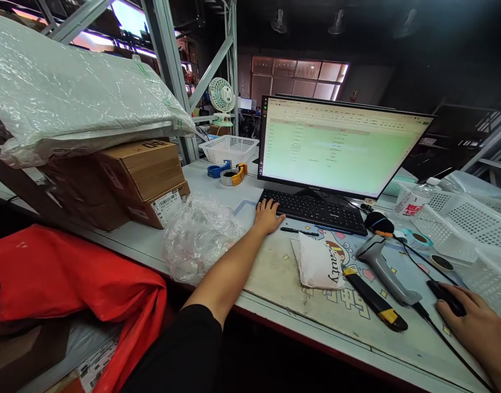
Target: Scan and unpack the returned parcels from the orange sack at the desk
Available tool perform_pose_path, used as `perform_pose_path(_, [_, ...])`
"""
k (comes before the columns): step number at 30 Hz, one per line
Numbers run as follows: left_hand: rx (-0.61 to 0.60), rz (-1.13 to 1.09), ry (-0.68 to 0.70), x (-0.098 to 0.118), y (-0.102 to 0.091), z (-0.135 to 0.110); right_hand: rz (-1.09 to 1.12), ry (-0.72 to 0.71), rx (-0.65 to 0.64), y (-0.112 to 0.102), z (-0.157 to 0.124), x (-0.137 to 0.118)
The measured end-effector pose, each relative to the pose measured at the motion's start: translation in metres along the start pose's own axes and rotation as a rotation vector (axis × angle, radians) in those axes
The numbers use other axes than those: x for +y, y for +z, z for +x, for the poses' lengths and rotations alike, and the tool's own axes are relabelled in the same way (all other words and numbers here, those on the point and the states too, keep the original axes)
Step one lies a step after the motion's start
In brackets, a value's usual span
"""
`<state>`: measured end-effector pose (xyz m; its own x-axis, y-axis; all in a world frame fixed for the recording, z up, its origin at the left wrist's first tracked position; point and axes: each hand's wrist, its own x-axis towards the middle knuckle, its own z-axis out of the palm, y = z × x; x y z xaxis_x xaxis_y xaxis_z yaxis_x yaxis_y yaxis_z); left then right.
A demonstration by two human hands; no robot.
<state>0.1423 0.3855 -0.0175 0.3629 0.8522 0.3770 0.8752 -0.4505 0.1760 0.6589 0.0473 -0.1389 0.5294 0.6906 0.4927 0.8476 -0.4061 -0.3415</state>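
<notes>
My left hand (pixel 267 215) rests with its fingers spread on the left end of the black keyboard (pixel 316 210), in front of the lit monitor (pixel 336 146). My right hand (pixel 477 322) lies at the lower right with its fingers laid over a black mouse (pixel 447 296). Between the hands on the printed desk mat (pixel 349 311) lie a small white bag (pixel 318 262), a black pen (pixel 298 231), a black and yellow utility knife (pixel 375 299) and a grey barcode scanner (pixel 383 267).
Crumpled clear plastic (pixel 199 234) and cardboard boxes (pixel 146 180) sit at the left. A tape dispenser (pixel 230 173), white baskets (pixel 230 148), a bottle (pixel 414 201) and a red bag (pixel 70 278) are also near. Metal shelf posts (pixel 168 65) rise behind.
</notes>
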Motion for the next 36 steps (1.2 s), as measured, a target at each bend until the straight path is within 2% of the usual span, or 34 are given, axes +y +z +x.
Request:
perform_pose_path(4, [0.011, 0.009, -0.005, 0.001, -0.001, -0.002, -0.009, -0.04, 0.083, 0.007, 0.002, 0.002])
perform_pose_path(8, [0.005, 0.03, -0.013, 0.006, -0.008, -0.004, -0.043, -0.059, 0.094, 0.011, 0.001, -0.005])
perform_pose_path(15, [-0.001, 0.069, -0.042, 0.017, -0.008, 0.016, -0.072, -0.061, 0.175, 0.011, 0.0, -0.023])
perform_pose_path(22, [0.071, 0.103, -0.055, 0.016, 0.006, 0.017, -0.103, -0.08, 0.171, 0.005, -0.003, -0.028])
perform_pose_path(36, [0.078, 0.096, -0.04, 0.013, 0.007, 0.016, -0.109, -0.023, 0.156, 0.005, -0.005, -0.03])
